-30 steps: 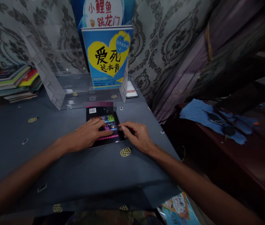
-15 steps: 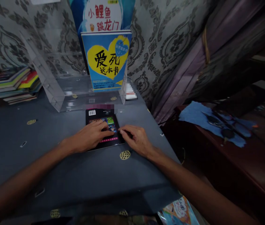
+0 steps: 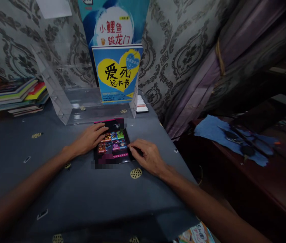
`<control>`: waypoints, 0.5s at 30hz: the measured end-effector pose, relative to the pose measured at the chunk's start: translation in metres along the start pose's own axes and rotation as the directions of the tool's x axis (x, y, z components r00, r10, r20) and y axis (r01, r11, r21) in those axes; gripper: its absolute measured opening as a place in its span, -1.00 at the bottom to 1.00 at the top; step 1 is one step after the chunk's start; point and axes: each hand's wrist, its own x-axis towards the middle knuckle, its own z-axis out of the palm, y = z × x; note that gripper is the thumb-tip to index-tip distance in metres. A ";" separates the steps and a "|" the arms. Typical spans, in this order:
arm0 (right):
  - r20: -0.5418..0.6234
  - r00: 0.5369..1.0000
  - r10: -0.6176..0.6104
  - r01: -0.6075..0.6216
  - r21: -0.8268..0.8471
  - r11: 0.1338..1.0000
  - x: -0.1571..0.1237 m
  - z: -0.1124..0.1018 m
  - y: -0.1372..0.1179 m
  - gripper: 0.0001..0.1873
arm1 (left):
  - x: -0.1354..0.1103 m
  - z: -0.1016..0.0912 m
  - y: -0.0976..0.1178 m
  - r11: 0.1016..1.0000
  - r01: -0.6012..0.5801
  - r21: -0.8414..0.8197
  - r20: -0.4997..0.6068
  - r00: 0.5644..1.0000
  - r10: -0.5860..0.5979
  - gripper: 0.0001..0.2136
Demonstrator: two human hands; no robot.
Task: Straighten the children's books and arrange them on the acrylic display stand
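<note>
A black book (image 3: 120, 158) lies flat on the cloth-covered table, its cover showing rows of small coloured pictures and a pink strip. My left hand (image 3: 88, 138) rests on the book's upper left part, fingers stretched out and lying flat. At the book's right edge is my right hand (image 3: 146, 155), thumb and fingers drawn together in a pinch on that edge. Just behind the book stands a clear acrylic stand (image 3: 60, 104), holding a blue book with a yellow heart (image 3: 117, 74) upright. A taller teal book (image 3: 138, 27) rises behind that one.
Stacked books (image 3: 13, 96) lie at the table's back left. A white item (image 3: 142, 104) sits behind the stand's right end. On a dark red surface to the right, a blue cloth (image 3: 208, 130) carries glasses and small items. Another colourful book (image 3: 196, 233) shows below the table's front edge.
My left hand has slid left and up across the black book, uncovering its coloured pictures and covering the barcode corner. My right hand stays at the right edge. The view has shifted slightly.
</note>
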 end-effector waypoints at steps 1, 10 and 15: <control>-0.001 1.000 -0.008 0.008 -0.001 1.000 0.000 0.000 0.000 -0.77 | 0.004 0.002 -0.001 1.000 -0.005 0.001 0.000 1.000 0.005 -0.60; 0.020 0.999 -0.041 0.042 -0.052 0.998 0.006 -0.002 0.005 -0.79 | 0.012 0.014 -0.009 0.999 0.031 0.010 -0.033 0.999 -0.030 -0.57; 0.174 0.983 -0.064 0.084 -0.108 0.991 0.045 0.010 0.011 -0.72 | 0.012 0.018 -0.010 1.000 0.022 0.017 -0.064 0.998 -0.021 -0.58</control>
